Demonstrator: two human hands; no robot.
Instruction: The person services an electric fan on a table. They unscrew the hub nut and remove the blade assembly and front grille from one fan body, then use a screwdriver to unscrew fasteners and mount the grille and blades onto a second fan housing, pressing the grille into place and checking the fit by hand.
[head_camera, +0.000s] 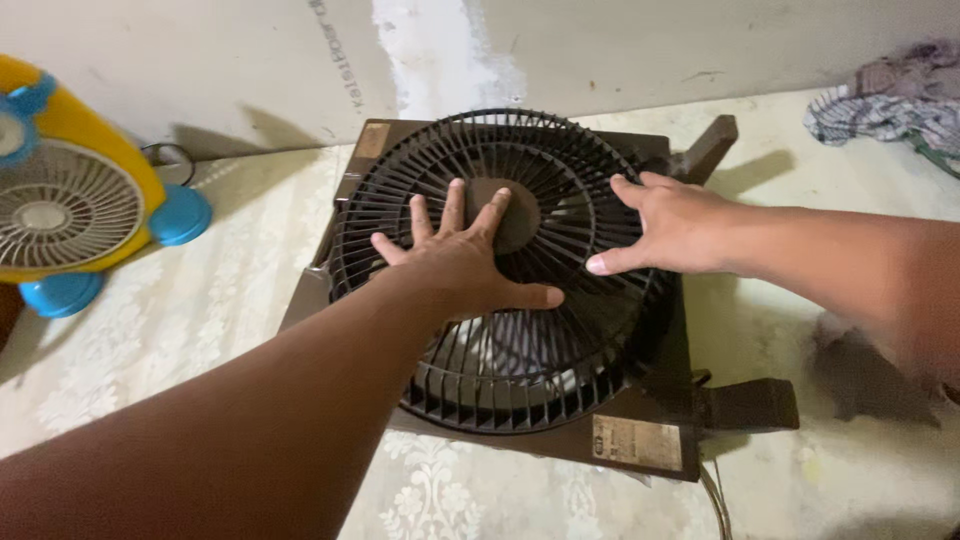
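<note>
Box fan (520, 400), dark brown and square, lies flat on its back on the floor (200, 330), which is covered with a pale patterned sheet; its far edge sits close to the wall (250, 60). We see its round black grille (500, 390) facing up, with a plain hub (520, 215) at the centre and the blades dimly visible under the ribs. Two stubby feet (745, 405) stick out from the fan's right side, and a worn label (635, 442) sits at its near right corner.

Our left hand (465, 265) rests palm down on the grille just left of the hub, arm stretched straight out from the lower left, fingers (455, 205) spread wide and flat, the thumb pointing right across the ribs. Nothing is gripped; the hand is open and pressing or lying on the grille. Our right hand (670, 225) comes in from the right with the forearm nearly level, palm down on the grille's right part, fingers extended toward the hub and the thumb reaching down to the left. It too is open, holding nothing.

Further out, a small yellow and blue toy-like fan (70, 190) stands at the left edge of the floor, well apart from the box fan. A heap of cloth (895, 100) lies at the far right, near the wall.
</note>
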